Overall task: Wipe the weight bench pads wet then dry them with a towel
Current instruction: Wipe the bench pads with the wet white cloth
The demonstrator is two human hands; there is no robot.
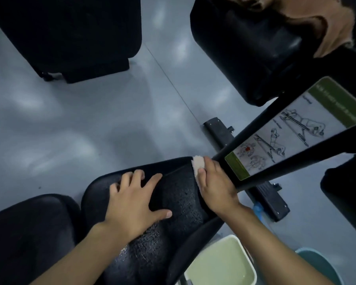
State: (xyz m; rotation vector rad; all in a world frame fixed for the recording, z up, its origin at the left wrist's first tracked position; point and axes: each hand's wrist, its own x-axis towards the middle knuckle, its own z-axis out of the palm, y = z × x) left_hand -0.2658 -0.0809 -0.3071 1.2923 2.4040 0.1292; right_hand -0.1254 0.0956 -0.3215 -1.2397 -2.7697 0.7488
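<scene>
A black bench pad (pixel 173 194) lies in front of me, its surface glistening wet. My left hand (pixel 136 200) rests flat on the pad with fingers spread. My right hand (pixel 214 182) grips a small pale cloth (pixel 197 162) and presses it on the pad's far right edge, next to the frame. A second black pad (pixel 29 233) sits at the lower left. A tan towel (pixel 321 19) is draped over another black pad (pixel 245 48) at the upper right.
A black frame bar with an exercise diagram label (pixel 286 132) slants across the right. A white bucket (pixel 220 264) of liquid and a teal basin (pixel 321 264) stand on the grey floor (pixel 90 120) at the lower right. A black padded seat (pixel 70 33) fills the upper left.
</scene>
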